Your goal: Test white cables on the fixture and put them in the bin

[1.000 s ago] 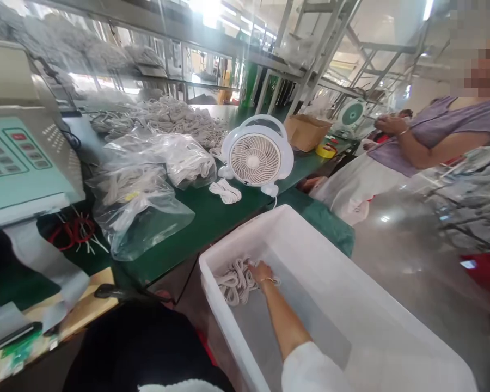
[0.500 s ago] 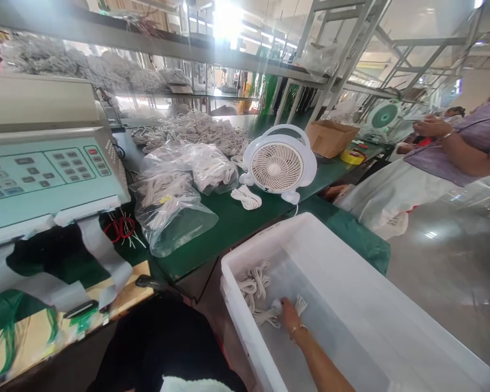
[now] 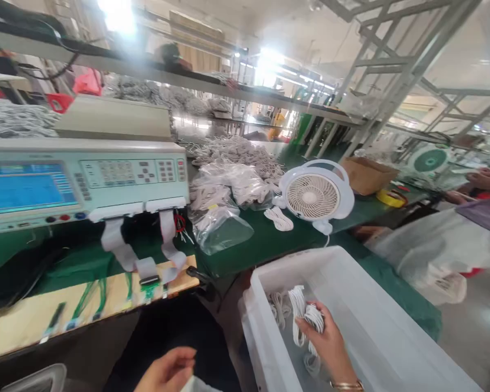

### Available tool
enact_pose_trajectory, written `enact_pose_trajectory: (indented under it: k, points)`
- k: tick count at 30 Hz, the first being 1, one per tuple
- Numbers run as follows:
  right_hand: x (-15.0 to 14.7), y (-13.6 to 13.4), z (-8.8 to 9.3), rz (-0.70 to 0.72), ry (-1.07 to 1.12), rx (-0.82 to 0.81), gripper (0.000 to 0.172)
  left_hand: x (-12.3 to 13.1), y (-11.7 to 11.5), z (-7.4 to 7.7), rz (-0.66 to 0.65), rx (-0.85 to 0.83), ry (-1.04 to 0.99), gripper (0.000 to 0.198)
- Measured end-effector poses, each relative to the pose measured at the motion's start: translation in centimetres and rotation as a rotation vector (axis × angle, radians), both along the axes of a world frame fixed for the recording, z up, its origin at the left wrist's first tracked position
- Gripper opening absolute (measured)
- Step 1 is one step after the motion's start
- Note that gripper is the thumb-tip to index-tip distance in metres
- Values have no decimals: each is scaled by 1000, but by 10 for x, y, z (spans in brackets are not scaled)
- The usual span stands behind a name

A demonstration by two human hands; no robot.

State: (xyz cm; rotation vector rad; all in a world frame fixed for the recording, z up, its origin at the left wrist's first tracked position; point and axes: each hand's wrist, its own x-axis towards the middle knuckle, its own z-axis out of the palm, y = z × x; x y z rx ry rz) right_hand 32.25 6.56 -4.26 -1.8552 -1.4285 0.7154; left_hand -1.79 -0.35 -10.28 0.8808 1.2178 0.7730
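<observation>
My right hand [image 3: 326, 340] is closed around a coiled white cable bundle [image 3: 298, 316], held up over the inside of a white plastic bin [image 3: 375, 310]. Loops of white cable also show between its thumb and fingers; whether they belong to a second bundle I cannot tell. More coiled cables [image 3: 278, 309] lie in the bin's left end. At the bottom, my left hand [image 3: 167, 371] hovers over my dark-clothed lap, loosely bent, fingers and thumb apart, and no object shows in it. Something pale lies just under it.
On the green bench [image 3: 237, 245] are a tester with a screen [image 3: 28, 185], bagged cables [image 3: 216, 212], a cable pile [image 3: 240, 155], a lone bundle [image 3: 278, 218] and a white fan [image 3: 312, 196]. A wooden board [image 3: 118, 288] borders my lap. Another person [image 3: 482, 212] stands right.
My right hand has risen from the bin floor with coiled cable in it. My left hand has come into sight at the bottom. The view has swung left, showing the tester's screen.
</observation>
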Motion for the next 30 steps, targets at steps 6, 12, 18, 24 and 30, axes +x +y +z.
enact_pose_trajectory:
  k: [6,12,18,24,30]
  points:
    - [-135,-7,50,635,-64,187,42,35,26,68,66,298,-400,55]
    - [-213,4,38,776,309,-258,22,-12,14,68,433,100,-492,44]
    - [-256,7,25,778,293,-147,21,-37,5,54,500,340,-293,37]
    - [-272,9,19,788,183,-50,19,-44,0,52,510,420,123,33]
    - [-272,18,-4,661,688,-368,27,-36,7,44,596,364,-122,56]
